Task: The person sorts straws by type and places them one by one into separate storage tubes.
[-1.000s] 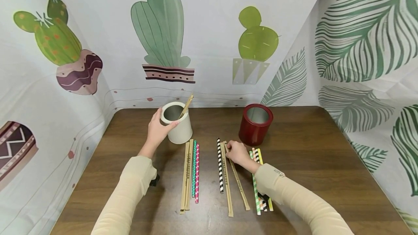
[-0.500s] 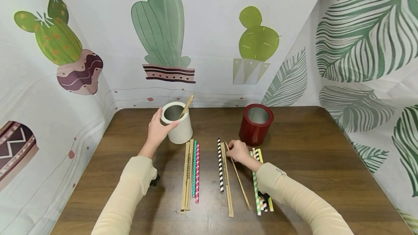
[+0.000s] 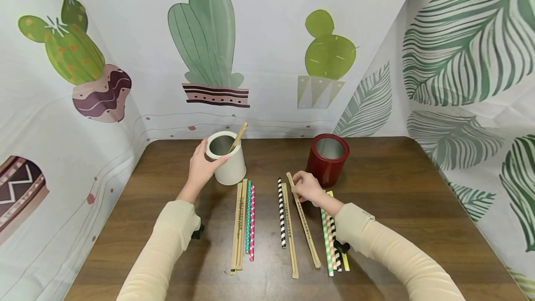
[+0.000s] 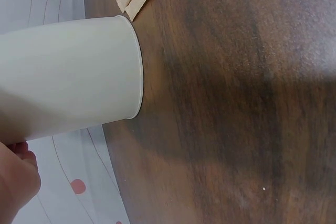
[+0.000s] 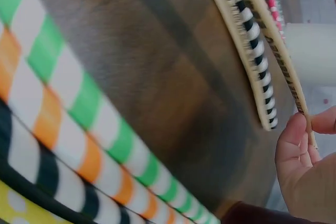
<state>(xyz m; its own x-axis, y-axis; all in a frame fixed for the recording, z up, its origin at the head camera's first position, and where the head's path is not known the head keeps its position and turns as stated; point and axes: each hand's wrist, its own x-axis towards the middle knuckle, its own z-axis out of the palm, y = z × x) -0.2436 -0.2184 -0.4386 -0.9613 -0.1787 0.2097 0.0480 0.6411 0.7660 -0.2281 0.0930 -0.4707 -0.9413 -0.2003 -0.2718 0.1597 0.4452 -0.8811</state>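
Note:
My left hand (image 3: 201, 167) grips the white can (image 3: 232, 170) at its upper side, with the thumb along the rim. One paper-wrapped straw (image 3: 239, 136) leans inside this can. Between thumb and fingers, my right hand (image 3: 308, 186) pinches the upper part of another paper-wrapped straw (image 3: 307, 227). The right wrist view shows that pinched straw (image 5: 283, 66) raised off the table near the fingers. To its left lie one more wrapped straw (image 3: 290, 238) and a black-and-white striped straw (image 3: 282, 212). A red can (image 3: 326, 167) stands just behind the right hand.
Left of centre lie two wrapped straws (image 3: 236, 231), a green dotted straw (image 3: 248, 217) and a pink dotted straw (image 3: 252, 226). Several striped and yellow straws (image 3: 328, 240) lie partly under the right wrist. A printed cloth (image 3: 276, 59) hangs behind the wooden table (image 3: 167, 161).
My right hand has lifted slightly and moved a little to the right, raising the upper end of the pinched wrapped straw. The left hand and both cans have stayed put.

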